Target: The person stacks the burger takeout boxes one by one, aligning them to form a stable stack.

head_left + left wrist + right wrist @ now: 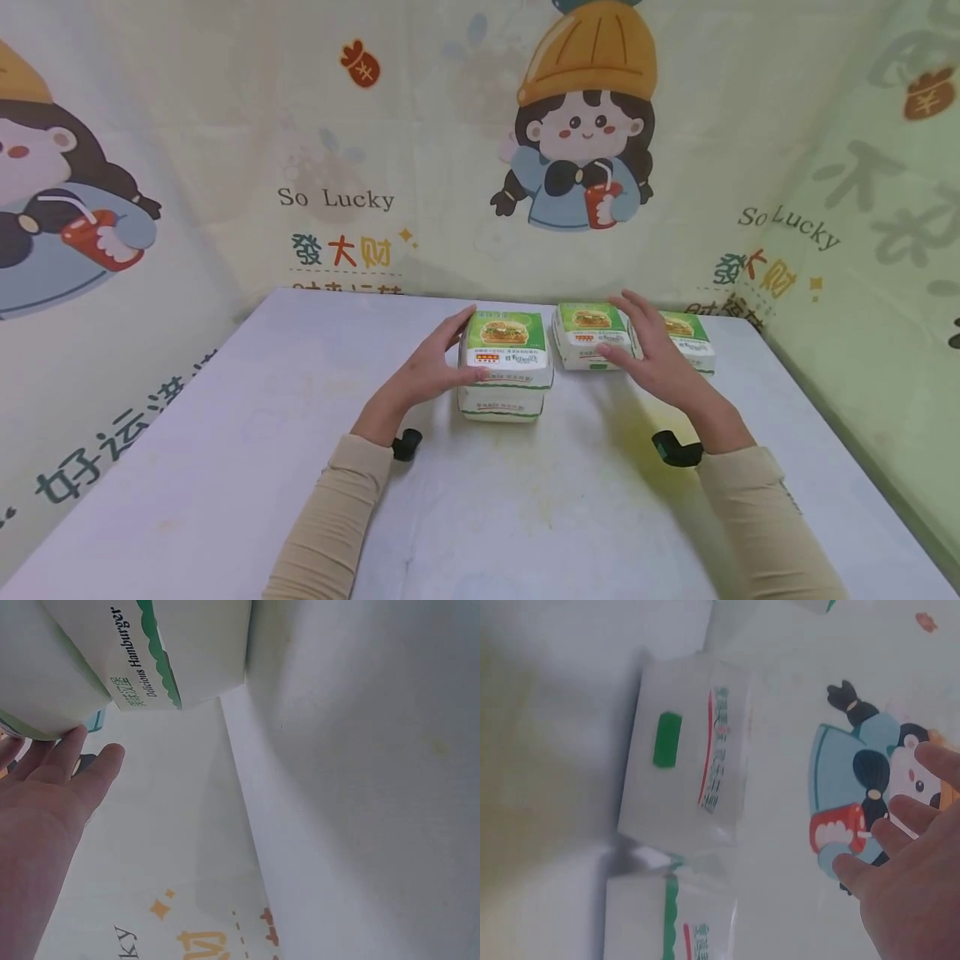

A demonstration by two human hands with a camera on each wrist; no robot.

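Two white-and-green hamburger boxes stand one on the other near the table's back; the upper hamburger box (506, 346) has a burger picture on its lid, and the lower box (501, 403) shows beneath it. My left hand (431, 362) holds the upper box at its left side, thumb on the front and fingers toward the back. In the left wrist view the fingers (71, 746) reach the box's side. My right hand (651, 354), fingers spread, overlaps the middle box (588, 354) in the head view. The right wrist view shows this hand raised, with nothing in it.
Another hamburger box (693, 346) stands at the right, partly behind my right hand. A white table (480, 517) carries all the boxes. Behind it hangs a printed cloth (442, 158) with cartoon figures, and more cloth rises at both sides.
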